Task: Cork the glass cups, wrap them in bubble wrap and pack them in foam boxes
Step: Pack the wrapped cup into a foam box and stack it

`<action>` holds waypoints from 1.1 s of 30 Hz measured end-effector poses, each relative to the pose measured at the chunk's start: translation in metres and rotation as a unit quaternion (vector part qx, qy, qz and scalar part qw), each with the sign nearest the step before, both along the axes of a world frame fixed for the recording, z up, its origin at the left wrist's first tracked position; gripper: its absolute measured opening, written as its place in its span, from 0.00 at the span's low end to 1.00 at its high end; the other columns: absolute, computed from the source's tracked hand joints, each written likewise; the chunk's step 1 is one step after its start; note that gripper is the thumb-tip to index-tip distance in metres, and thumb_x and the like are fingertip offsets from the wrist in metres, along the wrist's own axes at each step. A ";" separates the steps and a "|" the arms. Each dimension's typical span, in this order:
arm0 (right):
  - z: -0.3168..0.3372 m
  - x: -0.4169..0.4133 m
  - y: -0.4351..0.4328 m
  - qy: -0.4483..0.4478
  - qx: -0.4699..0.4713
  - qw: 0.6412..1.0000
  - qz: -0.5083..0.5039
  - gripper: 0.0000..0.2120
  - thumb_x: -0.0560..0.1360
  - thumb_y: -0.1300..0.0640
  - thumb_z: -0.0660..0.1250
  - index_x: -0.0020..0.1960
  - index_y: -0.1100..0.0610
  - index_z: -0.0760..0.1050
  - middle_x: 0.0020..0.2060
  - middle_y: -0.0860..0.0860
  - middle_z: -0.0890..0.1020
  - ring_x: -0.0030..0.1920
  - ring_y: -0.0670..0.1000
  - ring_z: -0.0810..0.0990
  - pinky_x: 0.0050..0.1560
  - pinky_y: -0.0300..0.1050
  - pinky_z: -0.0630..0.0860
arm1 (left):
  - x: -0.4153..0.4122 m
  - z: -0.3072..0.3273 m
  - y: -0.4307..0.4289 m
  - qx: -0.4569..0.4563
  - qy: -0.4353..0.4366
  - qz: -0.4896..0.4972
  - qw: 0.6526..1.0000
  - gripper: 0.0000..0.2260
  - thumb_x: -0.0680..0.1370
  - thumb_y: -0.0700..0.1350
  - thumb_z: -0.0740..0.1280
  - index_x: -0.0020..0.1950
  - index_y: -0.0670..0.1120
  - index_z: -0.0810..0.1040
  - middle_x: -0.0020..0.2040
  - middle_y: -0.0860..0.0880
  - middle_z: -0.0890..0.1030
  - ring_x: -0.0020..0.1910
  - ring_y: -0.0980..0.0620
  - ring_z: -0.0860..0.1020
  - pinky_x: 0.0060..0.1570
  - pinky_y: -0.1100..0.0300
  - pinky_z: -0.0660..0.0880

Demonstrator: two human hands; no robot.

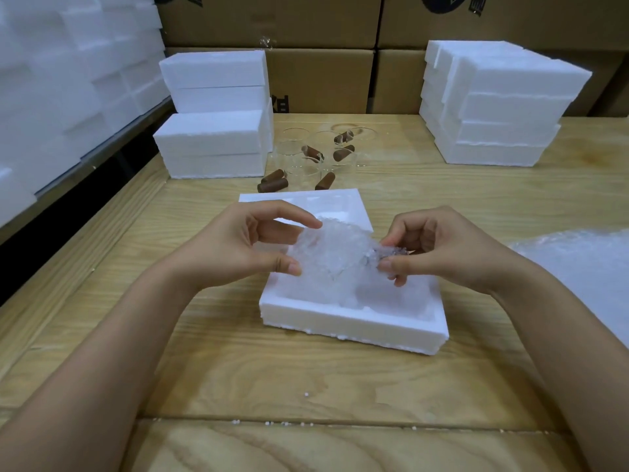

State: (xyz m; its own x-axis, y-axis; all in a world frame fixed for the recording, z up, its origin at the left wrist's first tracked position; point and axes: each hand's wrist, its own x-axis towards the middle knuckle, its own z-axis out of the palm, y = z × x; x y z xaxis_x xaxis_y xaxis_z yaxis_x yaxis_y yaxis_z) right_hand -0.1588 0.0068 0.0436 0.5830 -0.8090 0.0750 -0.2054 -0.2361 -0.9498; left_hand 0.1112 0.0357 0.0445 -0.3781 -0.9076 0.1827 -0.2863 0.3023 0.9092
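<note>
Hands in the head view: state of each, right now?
Left hand: holding the bubble-wrap bundle, thumb and fingers curled round it.
Right hand: pinching the bundle's other end.

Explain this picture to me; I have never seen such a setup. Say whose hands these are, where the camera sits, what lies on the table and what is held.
There is no machine: a person works with bare hands, and one camera worn on the head looks down at them. The left hand and right hand hold a bubble-wrapped bundle above an open foam box; the right pinches its end. What is inside is hard to see. Farther back on the wooden table stand clear glass cups with brown corks among them. Closed foam boxes are stacked left and right, a bubble wrap sheet lies at the right, and cardboard cartons stand behind.
</note>
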 end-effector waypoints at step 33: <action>-0.005 0.010 -0.047 0.176 0.075 0.959 -0.210 0.16 0.77 0.42 0.64 0.50 0.54 0.79 0.47 0.48 0.84 0.44 0.48 0.80 0.48 0.46 0.75 | 0.041 -0.038 -0.034 0.065 -0.105 0.440 0.890 0.10 0.77 0.54 0.64 0.44 0.50 0.80 0.37 0.52 0.83 0.40 0.50 0.82 0.44 0.54 0.77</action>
State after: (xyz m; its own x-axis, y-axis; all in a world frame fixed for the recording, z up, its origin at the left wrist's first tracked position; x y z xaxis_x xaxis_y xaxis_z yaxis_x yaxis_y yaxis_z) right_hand -0.1490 -0.0405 0.0387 0.1708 -0.9645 -0.2013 -0.5666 0.0710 -0.8210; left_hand 0.1519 0.0012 0.0069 0.4750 -0.8776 0.0643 -0.5287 -0.2262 0.8181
